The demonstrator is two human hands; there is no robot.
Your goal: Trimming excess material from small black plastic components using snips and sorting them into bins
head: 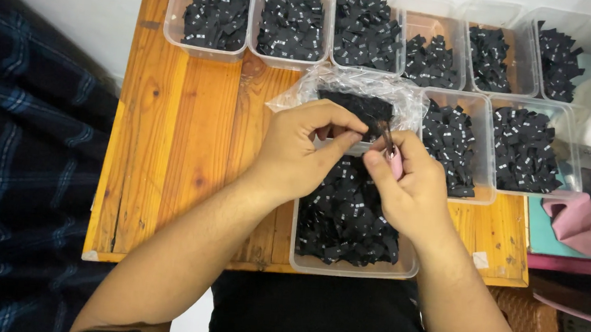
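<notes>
A dark plaid cloth [18,161] is lying at nine o'clock, beside the small wooden table [182,141]. Along the table's twelve o'clock edge, a row of clear plastic tubs [209,13] is standing side by side, each one holding a heap of small black fabric labels [292,18] with tiny white markings.

The left hand [304,149] is hovering near the centre of the table, its fingers curled and thumb and forefinger pinching together on what seems to be a single black label; the piece itself is too small to make out surely. The right hand [409,184] is sitting just at three o'clock of the left, fingers closed around a small pair of pink-handled snips [391,150] whose dark blades are pointing up toward eleven o'clock, straight at the left fingertips. The two hands are almost touching, and the snips' long axis is running from the right palm toward that pinch.

Directly beneath both hands, at six o'clock, a larger clear tub [351,265] is holding a loose pile of the same black labels. Behind the hands, a crinkled clear plastic bag [360,93] is lying open with more black pieces inside. At three o'clock two further tubs [528,149] of labels are standing, and beyond them pink fabric [579,222] is lying folded off the table.
</notes>
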